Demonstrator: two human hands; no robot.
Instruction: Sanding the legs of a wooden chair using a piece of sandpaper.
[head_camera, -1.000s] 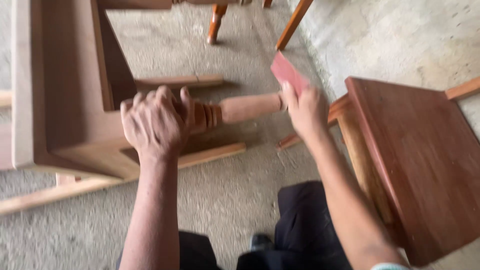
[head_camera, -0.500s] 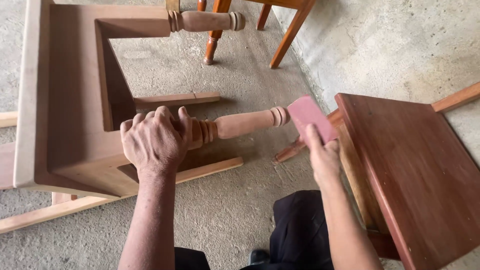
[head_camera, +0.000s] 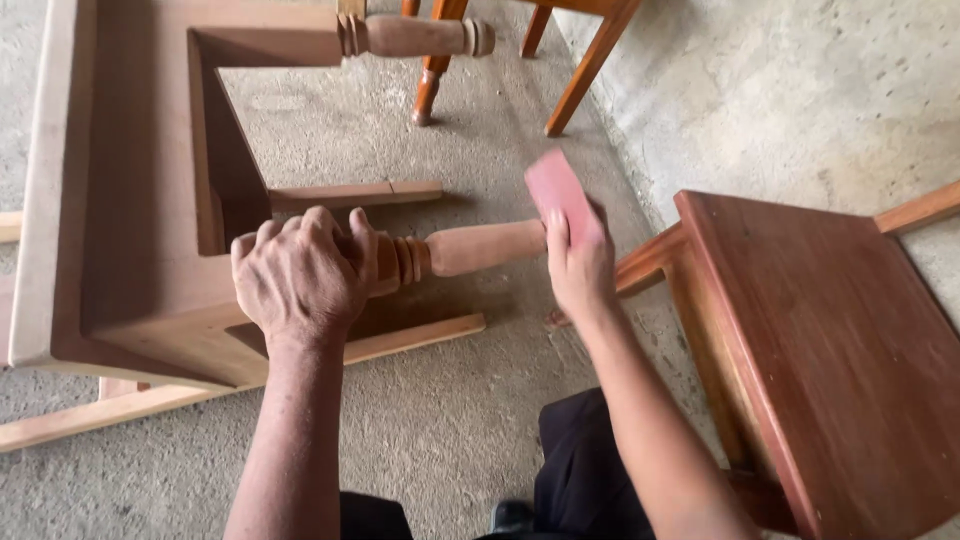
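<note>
1. The turned chair leg (head_camera: 480, 247) is pale bare wood with ringed grooves, lying level at centre.
2. The left hand (head_camera: 300, 275) has its fingers clamped around the leg's ringed end.
3. The right hand (head_camera: 580, 265) pinches a pink sanding block (head_camera: 558, 190) against the leg's tip.
4. A dark red stool (head_camera: 840, 340) stands at three o'clock; orange chair legs (head_camera: 580, 70) at twelve.

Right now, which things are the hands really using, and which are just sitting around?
In use:
- left hand, gripping the turned leg
- right hand, holding the pink sanding sheet at the leg's end
- bare wooden chair, lying on its side

Just sitting around:
- dark red chair on the right
- orange chair legs at the top
- concrete floor
</note>
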